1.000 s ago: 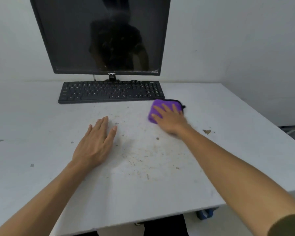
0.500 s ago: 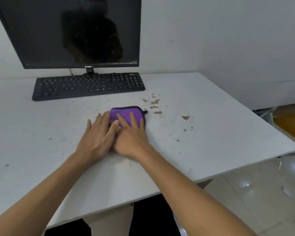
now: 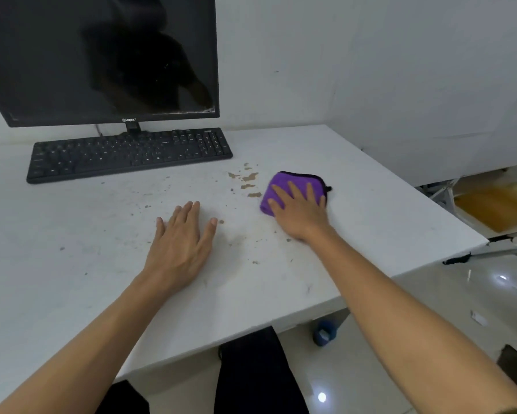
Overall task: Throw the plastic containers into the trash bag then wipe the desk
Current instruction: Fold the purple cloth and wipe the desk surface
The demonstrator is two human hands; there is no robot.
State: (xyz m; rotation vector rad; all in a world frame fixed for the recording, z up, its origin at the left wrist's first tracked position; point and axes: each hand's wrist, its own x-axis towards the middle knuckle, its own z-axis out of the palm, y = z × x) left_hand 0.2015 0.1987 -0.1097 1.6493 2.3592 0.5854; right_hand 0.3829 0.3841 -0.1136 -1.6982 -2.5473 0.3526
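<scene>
The wiping stage appears to be in hand: no plastic containers and no trash bag are visible, so that part of the task cannot be checked from this view. All positions below are given relative to the keyboard (image 3: 128, 153).

Nearest the viewer, the desk (image 3: 57, 264) runs from its front edge back to the wall. The left hand (image 3: 181, 243) lies well in front of the keyboard, slightly right of its middle. It rests palm down with the fingers straight and loosely spread, gripping nothing. The forearm extends straight back toward the body. This flat placement probably serves as a brace, steadying the body while the other arm works.

Farther back and to the right, the right hand (image 3: 300, 210) sits in front of and beyond the keyboard's right end. It is flat, fingers fanned, pressing down on a folded purple cloth (image 3: 281, 183) (pressing, not pinching; the cloth is trapped between palm and desk). The arm reaches out nearly straight, the wrist low. The open palm likely spreads pressure across the whole pad.

Between the cloth and the keyboard's right end lie brown stains (image 3: 248, 177), just left of the cloth and not yet cleared. Finer specks scatter across the desk between the two hands.

Behind the keyboard stands a dark monitor (image 3: 102, 55), clear of the soiled area.
</scene>
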